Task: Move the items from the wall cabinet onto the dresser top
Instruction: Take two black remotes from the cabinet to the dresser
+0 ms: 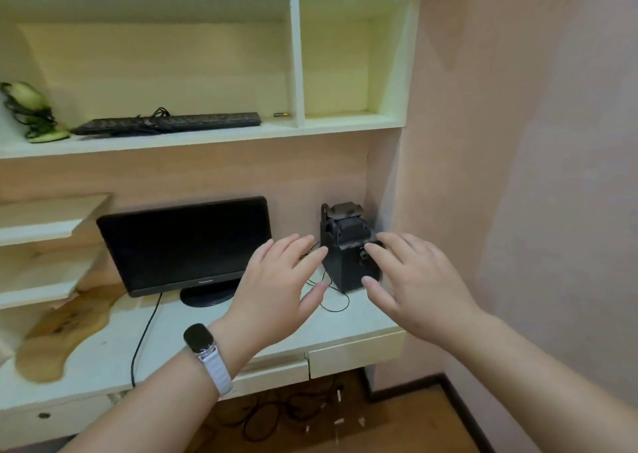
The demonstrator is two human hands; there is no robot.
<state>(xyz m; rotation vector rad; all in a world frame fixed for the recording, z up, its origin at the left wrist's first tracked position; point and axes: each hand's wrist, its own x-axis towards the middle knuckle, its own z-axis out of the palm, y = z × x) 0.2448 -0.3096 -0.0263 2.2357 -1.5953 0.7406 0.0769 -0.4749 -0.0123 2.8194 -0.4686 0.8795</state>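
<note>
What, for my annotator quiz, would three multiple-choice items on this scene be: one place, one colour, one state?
1. Where does the keyboard lie? A on the cabinet shelf; B on the dresser top; C on the floor.
2. What colour is the box by the wall? A white; B black; C red.
3. How are the hands? A both open; B both gripping the monitor; C left holding the keyboard.
Answers: A, it lies flat on that shelf; B, its casing is black; A, left hand and right hand show straight, spread fingers holding nothing.

A home study corner — white wall shelves [293, 55] holding a keyboard [169, 123], a monitor [186, 245] on the built-in worktop [86, 359], pink walls [524, 141], wooden floor [414, 428].
</note>
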